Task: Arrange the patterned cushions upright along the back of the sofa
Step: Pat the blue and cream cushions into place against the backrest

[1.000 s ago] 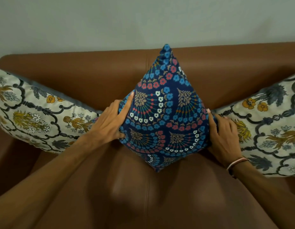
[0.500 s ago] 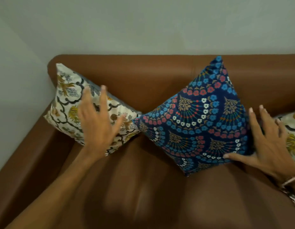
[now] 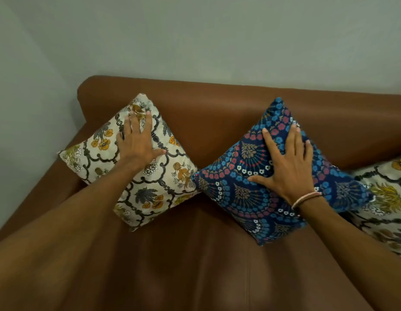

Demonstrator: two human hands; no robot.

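A cream floral cushion leans on one corner against the brown sofa back near the left armrest. My left hand lies flat on its upper part, fingers spread. A dark blue patterned cushion stands on a corner beside it, their side corners touching. My right hand rests flat on the blue cushion's face, fingers apart, a pink band at the wrist. A second cream floral cushion lies at the right edge, partly cut off and tucked behind the blue one.
The brown leather seat stretches toward me below the cushions. The left armrest runs along the wall side. A pale grey-green wall rises behind the sofa.
My view has swung left. My left hand left the blue cushion and landed flat on the left cream cushion. My right hand moved from the blue cushion's side onto its face.
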